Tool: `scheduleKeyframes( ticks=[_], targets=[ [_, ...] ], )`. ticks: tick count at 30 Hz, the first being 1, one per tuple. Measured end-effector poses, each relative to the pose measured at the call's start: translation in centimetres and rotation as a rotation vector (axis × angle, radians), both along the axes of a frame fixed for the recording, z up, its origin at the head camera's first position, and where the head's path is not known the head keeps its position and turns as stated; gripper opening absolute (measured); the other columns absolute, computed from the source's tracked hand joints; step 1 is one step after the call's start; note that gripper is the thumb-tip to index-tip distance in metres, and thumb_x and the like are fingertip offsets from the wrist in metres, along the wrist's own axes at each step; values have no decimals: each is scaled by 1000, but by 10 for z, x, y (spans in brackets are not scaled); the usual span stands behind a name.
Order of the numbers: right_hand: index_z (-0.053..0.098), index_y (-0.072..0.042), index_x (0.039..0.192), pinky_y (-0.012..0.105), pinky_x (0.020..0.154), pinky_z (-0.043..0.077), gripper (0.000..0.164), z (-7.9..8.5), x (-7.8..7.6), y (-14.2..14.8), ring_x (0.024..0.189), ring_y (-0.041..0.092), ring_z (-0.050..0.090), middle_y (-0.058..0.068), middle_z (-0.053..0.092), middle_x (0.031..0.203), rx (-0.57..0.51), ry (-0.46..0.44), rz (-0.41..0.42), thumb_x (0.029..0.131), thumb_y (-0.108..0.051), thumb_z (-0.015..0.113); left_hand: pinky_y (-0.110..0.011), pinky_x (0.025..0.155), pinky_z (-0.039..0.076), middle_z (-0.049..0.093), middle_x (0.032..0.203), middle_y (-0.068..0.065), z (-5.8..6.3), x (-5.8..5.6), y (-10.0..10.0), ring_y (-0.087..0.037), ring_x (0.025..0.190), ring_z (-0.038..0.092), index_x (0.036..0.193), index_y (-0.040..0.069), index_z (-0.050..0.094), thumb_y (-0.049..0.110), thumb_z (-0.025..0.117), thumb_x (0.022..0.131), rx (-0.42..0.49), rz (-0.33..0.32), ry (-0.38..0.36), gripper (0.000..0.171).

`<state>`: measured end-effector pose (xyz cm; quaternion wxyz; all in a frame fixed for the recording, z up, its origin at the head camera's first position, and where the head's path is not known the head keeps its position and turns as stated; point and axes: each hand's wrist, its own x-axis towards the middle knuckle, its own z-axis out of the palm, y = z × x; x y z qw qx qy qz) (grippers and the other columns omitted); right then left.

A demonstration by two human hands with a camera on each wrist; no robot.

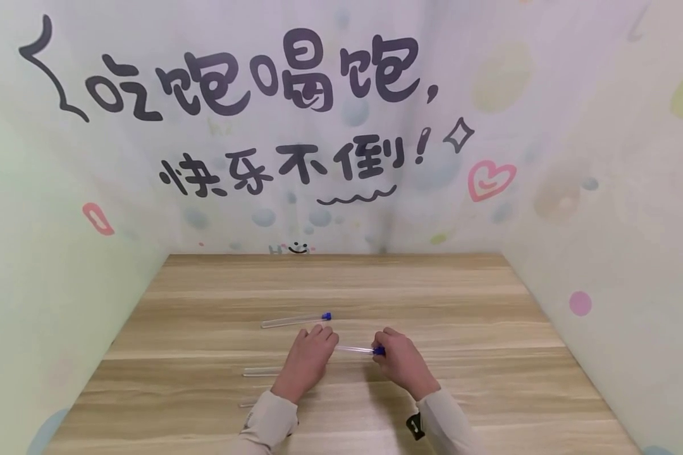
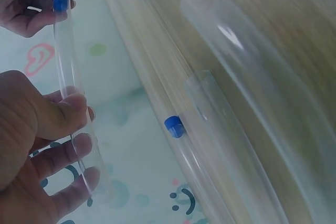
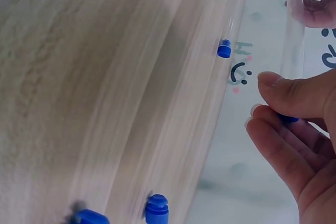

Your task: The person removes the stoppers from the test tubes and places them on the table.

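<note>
In the head view my left hand (image 1: 308,354) grips a clear test tube (image 1: 354,349) around its body, and the tube points to the right. My right hand (image 1: 401,358) pinches the blue cap (image 1: 379,351) at that tube's end. The left wrist view shows the cap (image 2: 60,3) seated on the tube's mouth, with the tube (image 2: 65,61) raised above the table. In the right wrist view the thumb and fingers of my right hand (image 3: 299,124) cover most of the cap (image 3: 287,118).
A capped tube (image 1: 293,321) lies farther back on the wooden table (image 1: 432,291). Two uncapped tubes, a nearer one (image 2: 268,98) and another (image 2: 226,129), lie by my left forearm. Two loose blue caps, one upright (image 3: 157,211) and one beside it (image 3: 90,217), sit on the table.
</note>
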<state>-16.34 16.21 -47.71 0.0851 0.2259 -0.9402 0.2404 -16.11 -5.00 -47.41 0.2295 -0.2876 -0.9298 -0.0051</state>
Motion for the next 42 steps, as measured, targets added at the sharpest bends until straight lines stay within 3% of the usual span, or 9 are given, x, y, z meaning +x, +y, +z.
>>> scheduleKeyframes(
  ticks=[5, 9, 18, 26, 35, 42],
  targets=[
    [65, -4, 81, 24, 64, 55, 16, -1, -1, 0, 73, 17, 64, 2, 60, 79, -43, -7, -38, 73, 1, 77, -25, 58, 35, 58, 80, 4, -1, 1, 0, -13, 72, 48, 81, 15, 59, -2, 76, 64, 4, -1, 27, 29],
    [67, -2, 82, 26, 64, 55, 16, -2, -1, 0, 73, 18, 64, 5, 63, 80, -68, 0, -61, 71, 0, 79, -25, 57, 35, 58, 79, 4, -2, 1, -1, -13, 72, 49, 81, 14, 59, 0, 77, 63, 23, -10, 4, 29],
    [69, -3, 79, 17, 57, 48, 16, -7, -4, 3, 64, 11, 58, 3, 62, 73, -92, 12, -95, 69, -4, 82, -25, 57, 38, 59, 81, 3, -6, 1, -2, -14, 75, 53, 82, 13, 60, 0, 76, 65, 42, -24, -28, 26],
    [69, -3, 83, 16, 59, 50, 17, -5, -5, 4, 67, 11, 60, 2, 63, 77, -139, 28, -35, 70, -2, 80, -24, 56, 35, 58, 80, 4, -5, -2, -5, -13, 73, 51, 83, 14, 60, 1, 78, 66, 13, -5, -13, 27],
    [68, -1, 91, 15, 62, 52, 17, -5, -8, 6, 71, 12, 63, 4, 65, 82, -178, 16, 1, 76, 0, 76, -26, 57, 39, 61, 82, 3, -6, -8, -10, -14, 75, 55, 83, 14, 63, -2, 74, 72, 51, -2, 13, 23],
    [66, -3, 88, 21, 62, 54, 18, 4, -17, 19, 71, 16, 67, 7, 69, 82, -137, 63, -63, 75, 3, 75, -33, 60, 49, 61, 82, 0, -10, -20, -27, -16, 76, 61, 82, 12, 65, -3, 74, 73, 113, 47, 13, 19]
  ],
)
